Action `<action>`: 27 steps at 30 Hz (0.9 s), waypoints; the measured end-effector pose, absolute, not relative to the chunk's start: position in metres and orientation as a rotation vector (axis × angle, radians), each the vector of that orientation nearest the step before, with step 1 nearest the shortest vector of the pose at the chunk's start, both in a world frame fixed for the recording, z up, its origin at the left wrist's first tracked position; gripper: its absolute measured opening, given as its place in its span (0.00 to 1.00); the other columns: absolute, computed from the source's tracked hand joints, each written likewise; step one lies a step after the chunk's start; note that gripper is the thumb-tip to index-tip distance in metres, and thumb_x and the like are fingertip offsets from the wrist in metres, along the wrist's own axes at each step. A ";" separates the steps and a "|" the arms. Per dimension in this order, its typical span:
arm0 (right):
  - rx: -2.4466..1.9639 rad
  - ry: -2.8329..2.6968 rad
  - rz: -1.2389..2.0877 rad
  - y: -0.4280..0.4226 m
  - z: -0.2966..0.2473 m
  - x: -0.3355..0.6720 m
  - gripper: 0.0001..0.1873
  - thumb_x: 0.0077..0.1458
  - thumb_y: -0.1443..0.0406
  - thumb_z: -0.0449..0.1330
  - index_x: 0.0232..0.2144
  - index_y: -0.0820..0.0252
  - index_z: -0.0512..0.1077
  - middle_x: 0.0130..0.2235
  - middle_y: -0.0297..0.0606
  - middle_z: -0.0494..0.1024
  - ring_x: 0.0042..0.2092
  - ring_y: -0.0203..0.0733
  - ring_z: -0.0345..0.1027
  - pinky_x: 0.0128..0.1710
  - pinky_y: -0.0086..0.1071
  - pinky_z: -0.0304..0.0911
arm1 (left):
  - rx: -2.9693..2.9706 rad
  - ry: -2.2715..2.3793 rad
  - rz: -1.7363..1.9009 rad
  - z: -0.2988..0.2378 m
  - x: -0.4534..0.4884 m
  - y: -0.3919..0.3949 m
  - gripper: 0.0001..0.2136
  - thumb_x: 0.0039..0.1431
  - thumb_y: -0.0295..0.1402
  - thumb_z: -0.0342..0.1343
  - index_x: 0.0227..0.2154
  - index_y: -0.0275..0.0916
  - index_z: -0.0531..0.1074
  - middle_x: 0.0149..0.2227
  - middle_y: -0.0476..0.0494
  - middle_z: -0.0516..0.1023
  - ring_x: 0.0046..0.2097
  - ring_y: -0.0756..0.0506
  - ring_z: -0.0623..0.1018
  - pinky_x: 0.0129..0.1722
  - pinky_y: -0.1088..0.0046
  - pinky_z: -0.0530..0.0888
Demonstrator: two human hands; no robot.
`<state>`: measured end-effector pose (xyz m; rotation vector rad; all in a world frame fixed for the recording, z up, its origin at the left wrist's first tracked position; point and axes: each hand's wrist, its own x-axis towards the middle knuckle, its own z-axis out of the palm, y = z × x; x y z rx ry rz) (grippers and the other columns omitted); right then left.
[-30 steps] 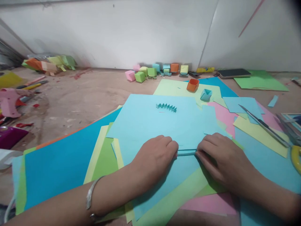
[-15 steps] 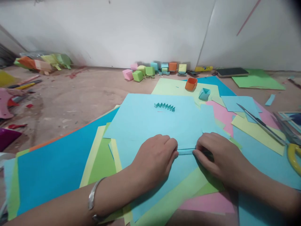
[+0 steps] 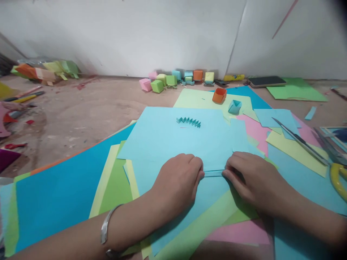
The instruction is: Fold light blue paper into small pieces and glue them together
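Observation:
A narrow light-blue paper strip point(image 3: 213, 174) stretches between my two hands, low over a large light-blue sheet point(image 3: 162, 137). My left hand point(image 3: 180, 177) pinches its left end, fingers curled. At the other end, my right hand point(image 3: 248, 177) grips the strip between thumb and fingers. The strip's ends are hidden inside my hands. Beyond them on the sheet lies a zigzag-folded teal paper strip point(image 3: 189, 122). A small open orange paper box point(image 3: 219, 95) and a light-blue one point(image 3: 234, 107) sit farther back.
Yellow-handled scissors point(image 3: 337, 177) lie open at right on paper pieces. Several small folded paper boxes point(image 3: 171, 81) line the wall beside a yellow glue stick point(image 3: 233, 77) and a dark phone point(image 3: 267, 81). Blue sheets point(image 3: 62, 195) spread at left, with pens point(image 3: 25, 97) beyond.
The view has shifted very slightly. Both hands keep their hold on the strip in nearly the same place.

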<state>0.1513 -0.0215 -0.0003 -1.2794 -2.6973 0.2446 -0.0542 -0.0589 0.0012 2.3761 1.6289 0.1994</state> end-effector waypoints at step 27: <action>-1.518 -2.783 0.211 -0.008 0.008 0.163 0.12 0.53 0.70 0.60 0.23 0.57 0.61 0.25 0.30 0.70 0.24 0.35 0.61 0.21 0.29 0.43 | 2.230 1.620 0.360 0.002 -0.057 -0.055 0.04 0.59 0.27 0.53 0.28 0.38 0.70 0.27 0.50 0.73 0.30 0.47 0.70 0.29 0.71 0.62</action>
